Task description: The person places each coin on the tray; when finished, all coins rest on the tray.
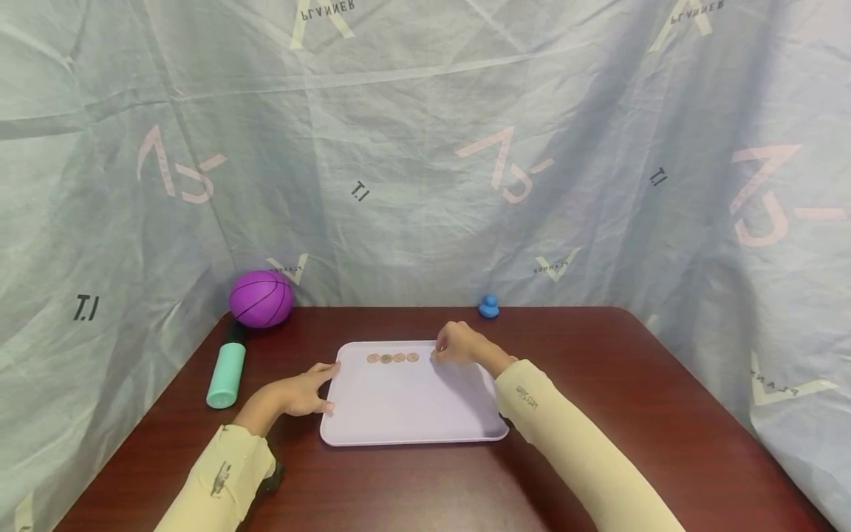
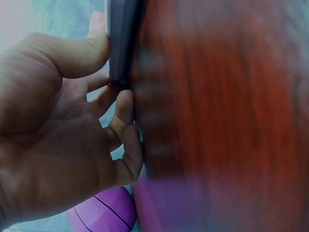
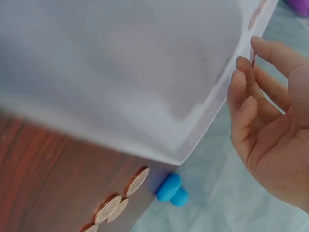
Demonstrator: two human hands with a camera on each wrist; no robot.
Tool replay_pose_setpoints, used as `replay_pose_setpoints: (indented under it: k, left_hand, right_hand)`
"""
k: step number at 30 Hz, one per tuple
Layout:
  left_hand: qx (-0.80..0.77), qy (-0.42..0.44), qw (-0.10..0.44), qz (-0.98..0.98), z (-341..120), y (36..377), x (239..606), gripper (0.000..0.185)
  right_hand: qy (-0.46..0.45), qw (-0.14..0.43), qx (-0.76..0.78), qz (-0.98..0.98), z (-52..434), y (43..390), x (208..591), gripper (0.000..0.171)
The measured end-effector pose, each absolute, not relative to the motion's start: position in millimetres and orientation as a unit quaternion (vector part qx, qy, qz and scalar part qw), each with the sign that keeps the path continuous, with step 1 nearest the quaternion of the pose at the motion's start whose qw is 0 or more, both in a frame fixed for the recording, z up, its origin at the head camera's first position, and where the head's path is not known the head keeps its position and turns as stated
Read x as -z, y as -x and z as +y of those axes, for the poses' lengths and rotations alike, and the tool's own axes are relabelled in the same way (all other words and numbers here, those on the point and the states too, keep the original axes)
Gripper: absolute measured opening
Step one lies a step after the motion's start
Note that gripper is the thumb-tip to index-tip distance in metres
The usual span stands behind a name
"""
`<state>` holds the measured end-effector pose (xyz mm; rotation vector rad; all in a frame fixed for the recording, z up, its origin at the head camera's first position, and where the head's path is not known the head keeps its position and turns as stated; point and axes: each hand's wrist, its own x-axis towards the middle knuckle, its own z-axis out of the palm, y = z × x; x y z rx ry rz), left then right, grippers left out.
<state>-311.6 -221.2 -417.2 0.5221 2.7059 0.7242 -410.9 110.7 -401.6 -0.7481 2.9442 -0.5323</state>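
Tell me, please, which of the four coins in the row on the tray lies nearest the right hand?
The rightmost coin of the row, at the end facing the right hand; the other three lie farther left on the tray.

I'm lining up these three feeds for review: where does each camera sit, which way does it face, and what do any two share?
Head: worn high, facing forward and down at the table; both sleeved arms show, left hand holding the tray edge, right hand beside the coins.
Left wrist: close on the palm, thumb and fingers pinching the tray rim.
Right wrist: looks past the fingers, pinching a coin, across the tray.
Shared: purple ball in head and left wrist; blue toy in head and right wrist.
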Motion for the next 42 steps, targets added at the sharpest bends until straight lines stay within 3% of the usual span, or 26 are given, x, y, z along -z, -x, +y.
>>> replay_pose_setpoints:
  k: [16, 42]
  left_hand:
    - [-0.252, -0.175, 0.148, 0.94, -223, 313, 420, 0.084]
    - [-0.246, -0.171, 0.15, 0.942, -221, 314, 418, 0.085]
  right_hand:
    - [0.217, 0.071, 0.152, 0.962, 92, 417, 409, 0.011]
    - [0.223, 0.055, 0.185, 0.956, 93, 419, 416, 0.008]
